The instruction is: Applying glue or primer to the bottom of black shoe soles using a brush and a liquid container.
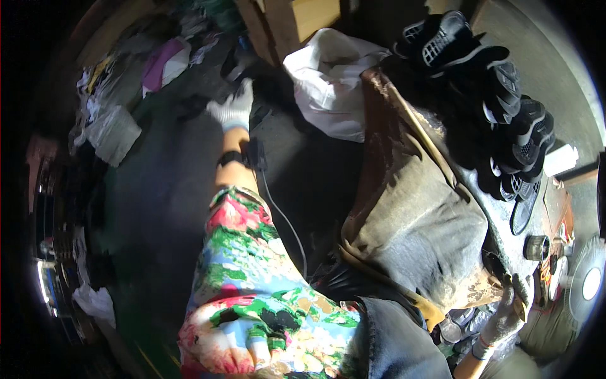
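Observation:
My left hand (232,108), in a white knit glove, stretches far forward over the dark floor. Its fingers are extended and apart, with no object visible in it. Just beyond lies a dark item (235,66), too dim to name. My right hand (502,319), also gloved, is low at the right beside the worn cloth-covered work surface (416,215). Its fingers are bent together near the cloth's edge; whatever they grip is hard to make out. Several black shoes (521,136) with white details stand in a row along the far right of that surface.
A white woven sack (334,79) leans against the surface's far side. Plastic bags and scraps (113,132) lie at the left. A fan (587,284) stands at the right, near a roll of tape (537,247). A cable (284,218) hangs from my left wrist.

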Available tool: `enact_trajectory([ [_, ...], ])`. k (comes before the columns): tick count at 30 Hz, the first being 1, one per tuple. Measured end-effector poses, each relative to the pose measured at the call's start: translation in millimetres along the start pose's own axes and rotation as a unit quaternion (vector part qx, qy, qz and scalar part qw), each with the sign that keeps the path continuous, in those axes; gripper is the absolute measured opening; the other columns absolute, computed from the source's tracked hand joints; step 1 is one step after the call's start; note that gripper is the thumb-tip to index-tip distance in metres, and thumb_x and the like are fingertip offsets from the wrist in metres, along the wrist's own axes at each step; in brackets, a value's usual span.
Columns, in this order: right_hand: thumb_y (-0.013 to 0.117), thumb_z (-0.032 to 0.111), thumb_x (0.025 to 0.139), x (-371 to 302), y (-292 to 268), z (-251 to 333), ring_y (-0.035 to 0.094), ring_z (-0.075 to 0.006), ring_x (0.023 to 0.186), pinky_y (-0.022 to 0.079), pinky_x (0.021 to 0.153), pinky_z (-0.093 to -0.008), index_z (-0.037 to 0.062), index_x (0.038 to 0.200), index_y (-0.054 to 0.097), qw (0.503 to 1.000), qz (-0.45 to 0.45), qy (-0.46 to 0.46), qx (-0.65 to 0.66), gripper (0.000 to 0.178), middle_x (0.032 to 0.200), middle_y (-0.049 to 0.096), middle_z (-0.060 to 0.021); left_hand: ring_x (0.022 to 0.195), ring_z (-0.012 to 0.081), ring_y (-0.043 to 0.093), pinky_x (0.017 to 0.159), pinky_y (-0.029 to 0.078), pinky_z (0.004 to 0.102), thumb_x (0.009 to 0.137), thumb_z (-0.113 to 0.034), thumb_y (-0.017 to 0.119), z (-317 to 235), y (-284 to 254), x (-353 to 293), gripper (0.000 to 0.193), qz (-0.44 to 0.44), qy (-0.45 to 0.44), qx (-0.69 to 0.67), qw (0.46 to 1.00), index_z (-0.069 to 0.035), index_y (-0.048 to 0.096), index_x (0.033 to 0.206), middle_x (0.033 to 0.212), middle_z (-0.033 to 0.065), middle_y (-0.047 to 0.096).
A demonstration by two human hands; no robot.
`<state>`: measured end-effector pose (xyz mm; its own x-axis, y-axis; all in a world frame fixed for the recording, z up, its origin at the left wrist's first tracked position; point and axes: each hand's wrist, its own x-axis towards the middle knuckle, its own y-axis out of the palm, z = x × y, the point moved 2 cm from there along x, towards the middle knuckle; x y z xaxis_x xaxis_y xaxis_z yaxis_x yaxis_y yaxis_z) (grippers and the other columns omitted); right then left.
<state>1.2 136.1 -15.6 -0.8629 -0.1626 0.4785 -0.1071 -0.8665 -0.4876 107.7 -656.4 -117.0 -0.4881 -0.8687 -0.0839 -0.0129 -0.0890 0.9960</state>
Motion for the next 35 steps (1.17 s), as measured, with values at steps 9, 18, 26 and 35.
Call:
enact_trajectory([
  [9,0.084,0.007,0.076,25,31,50,0.067,-0.0277,0.112,0.045,0.11,-0.0471,0.0125,0.097,0.078,0.988,0.021,-0.036,-0.148,0.023,0.105,0.077,-0.0043,0.124,0.0356,0.061,0.108,0.052,0.0528,0.104,-0.05,0.052,123,-197,-98,0.069,-0.125,-0.058,0.131,0.982,-0.001,0.042,0.152,0.148,0.0173,0.053],
  [18,0.067,0.022,0.101,97,38,5,0.066,-0.0108,0.078,0.051,0.071,-0.0259,0.0018,0.113,0.071,0.957,0.039,0.216,0.19,0.024,0.097,0.073,-0.0059,0.117,0.0333,0.067,0.106,0.054,0.0466,0.107,-0.029,0.052,352,-15,-179,0.042,0.259,-0.194,0.406,0.855,0.002,0.056,0.136,0.129,0.0173,0.066],
  [26,0.064,0.017,0.096,233,29,-78,0.071,-0.0166,0.077,0.054,0.067,-0.0272,0.0016,0.12,0.069,0.957,-0.029,0.11,0.268,0.028,0.097,0.074,-0.0073,0.111,0.0194,0.065,0.1,0.052,0.0329,0.102,-0.016,0.062,493,96,-258,0.025,0.525,0.033,0.574,0.628,-0.001,0.07,0.12,0.121,0.0111,0.068],
  [35,0.074,0.025,0.09,347,70,-190,0.072,-0.0295,0.073,0.058,0.068,-0.0336,0.0063,0.087,0.075,0.988,0.143,0.049,-0.034,0.018,0.083,0.076,-0.0096,0.15,0.0496,0.03,0.123,0.027,0.054,0.089,-0.072,0.062,656,135,-303,0.109,0.494,0.053,0.859,0.121,-0.001,0.024,0.162,0.165,0.022,0.032],
])
